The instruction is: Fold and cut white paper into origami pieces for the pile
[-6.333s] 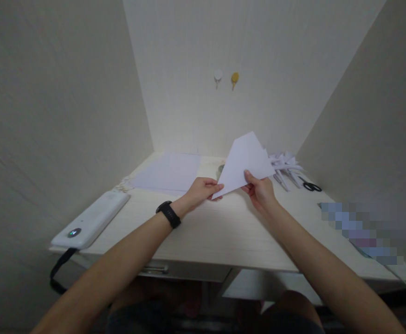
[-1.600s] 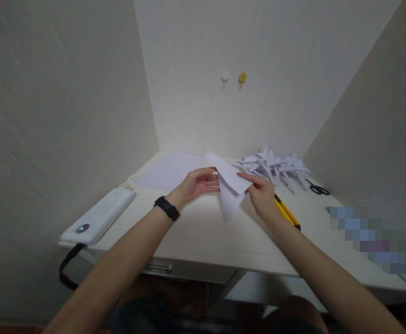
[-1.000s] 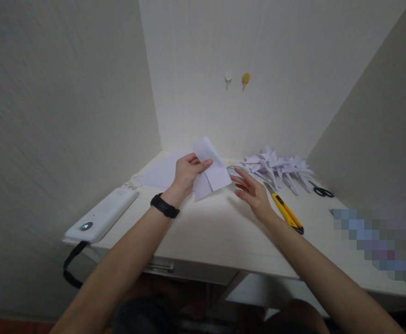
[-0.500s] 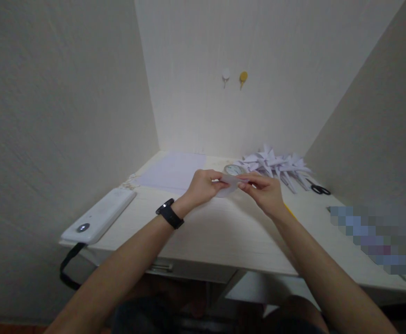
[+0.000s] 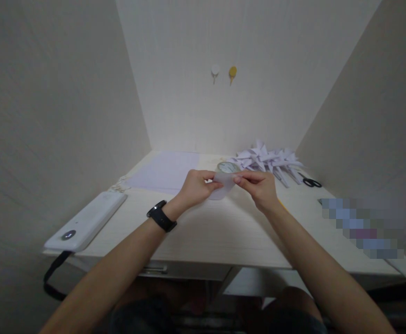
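Observation:
A small folded white paper (image 5: pixel 221 185) is held just above the desk (image 5: pixel 203 232), pinched from both sides. My left hand (image 5: pixel 197 188), with a black wristband, grips its left edge. My right hand (image 5: pixel 258 188) grips its right edge with the fingertips on top. Most of the paper is hidden between the fingers. Right behind the paper stands a roll of tape (image 5: pixel 228 167).
A pile of folded white paper pieces (image 5: pixel 265 160) lies at the back right, black scissors (image 5: pixel 311 183) beside it. Flat white sheets (image 5: pixel 168 170) lie at the back left. A white device (image 5: pixel 86 221) with a black strap sits at the left edge. Walls enclose three sides.
The large folded sheet got folded down smaller. A second ago my left hand alone held it up; now both hands pinch it low over the desk.

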The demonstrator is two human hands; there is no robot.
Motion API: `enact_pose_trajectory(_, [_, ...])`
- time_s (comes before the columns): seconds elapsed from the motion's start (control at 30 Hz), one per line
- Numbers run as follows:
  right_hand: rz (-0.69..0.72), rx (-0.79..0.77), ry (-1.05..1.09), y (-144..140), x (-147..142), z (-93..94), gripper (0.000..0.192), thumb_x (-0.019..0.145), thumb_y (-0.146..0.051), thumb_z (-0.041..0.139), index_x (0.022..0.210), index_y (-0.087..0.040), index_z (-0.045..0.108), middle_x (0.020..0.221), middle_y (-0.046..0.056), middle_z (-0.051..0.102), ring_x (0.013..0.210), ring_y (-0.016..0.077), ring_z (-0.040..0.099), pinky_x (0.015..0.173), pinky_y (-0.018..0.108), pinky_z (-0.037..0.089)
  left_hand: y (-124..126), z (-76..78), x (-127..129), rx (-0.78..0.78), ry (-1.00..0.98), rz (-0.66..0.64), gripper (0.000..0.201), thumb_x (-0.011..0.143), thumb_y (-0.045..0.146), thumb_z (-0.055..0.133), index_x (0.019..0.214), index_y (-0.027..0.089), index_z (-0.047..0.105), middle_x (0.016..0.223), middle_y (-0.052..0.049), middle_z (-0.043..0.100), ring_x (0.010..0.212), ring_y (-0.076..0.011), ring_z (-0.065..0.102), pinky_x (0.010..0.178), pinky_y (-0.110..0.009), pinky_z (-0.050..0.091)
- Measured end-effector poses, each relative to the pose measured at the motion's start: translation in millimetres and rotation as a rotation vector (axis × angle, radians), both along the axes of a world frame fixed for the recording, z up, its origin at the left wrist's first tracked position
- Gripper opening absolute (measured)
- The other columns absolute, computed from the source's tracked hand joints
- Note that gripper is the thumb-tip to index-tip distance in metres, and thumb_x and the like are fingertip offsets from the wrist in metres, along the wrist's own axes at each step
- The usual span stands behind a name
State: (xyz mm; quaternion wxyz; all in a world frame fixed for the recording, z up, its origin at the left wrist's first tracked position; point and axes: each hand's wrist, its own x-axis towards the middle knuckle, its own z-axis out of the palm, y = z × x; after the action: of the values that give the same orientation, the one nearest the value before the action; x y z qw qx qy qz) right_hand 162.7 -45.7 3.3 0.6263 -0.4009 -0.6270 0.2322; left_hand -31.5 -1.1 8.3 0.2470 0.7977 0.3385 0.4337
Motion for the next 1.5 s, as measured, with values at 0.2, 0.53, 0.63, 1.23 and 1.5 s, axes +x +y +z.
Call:
enact_pose_trajectory(0.2, [0.02, -0.054, 0.168, 4.5, -1.4, -0.7, 0.018, 0.064, -0.04, 0.083, 0.063, -0.024, 0.077, 0.053, -0.001, 0.062, 0.051, 0.0132, 0.05, 0.053, 0.029, 0.039, -4.3, 2.3, 2.1, -0.007, 0.0, -0.052, 0.011, 0.072, 0.025, 0.075, 0.081, 0.019, 0.079, 0.075, 0.0, 0.074, 0.069, -0.0146, 0.061, 0.064, -0.024, 0.042])
enact_pose_trajectory(0.53, [0.102, -0.157, 0.339, 9.6, -2.6, -4.7, 0.026, 0.063, -0.038, 0.084, 0.052, -0.019, 0.068, 0.048, -0.003, 0.051, 0.05, 0.0093, 0.042, 0.05, 0.025, 0.031, -8.1, 6.9, 6.3, -0.13, -0.033, -0.05, 0.028, 0.07, 0.039, 0.077, 0.063, 0.013, 0.072, 0.054, 0.002, 0.058, 0.053, -0.0085, 0.045, 0.051, -0.022, 0.03])
enact_pose_trajectory(0.63, [0.11, -0.222, 0.372, 11.8, -3.5, -6.3, 0.026, 0.063, -0.041, 0.083, 0.057, -0.019, 0.07, 0.053, -0.002, 0.055, 0.052, 0.0097, 0.044, 0.051, 0.025, 0.035, -8.3, 5.7, 7.9, -0.3, -0.103, -0.076, 0.027, 0.068, 0.037, 0.079, 0.061, 0.013, 0.07, 0.057, 0.001, 0.061, 0.053, -0.0087, 0.048, 0.05, -0.021, 0.033])
enact_pose_trajectory(1.23, [0.104, -0.482, 0.257, 13.9, -7.0, -12.7, 0.038, 0.059, -0.051, 0.083, 0.056, -0.016, 0.069, 0.058, 0.001, 0.059, 0.057, 0.0114, 0.05, 0.057, 0.026, 0.04, 1.8, -10.0, 8.7, -0.606, -0.246, -0.077, 0.032, 0.057, 0.038, 0.085, 0.059, 0.013, 0.065, 0.057, 0.001, 0.058, 0.051, -0.009, 0.047, 0.051, -0.024, 0.033])
enact_pose_trajectory(1.5, [0.08, -0.469, 0.239, 16.0, -5.6, -17.2, 0.036, 0.058, -0.048, 0.084, 0.055, -0.016, 0.068, 0.055, 0.0, 0.058, 0.053, 0.0105, 0.047, 0.055, 0.027, 0.038, 0.6, -9.0, 7.2, -0.647, -0.238, -0.124, 0.034, 0.058, 0.041, 0.083, 0.059, 0.014, 0.064, 0.057, 0.001, 0.056, 0.051, -0.0084, 0.044, 0.051, -0.025, 0.029])
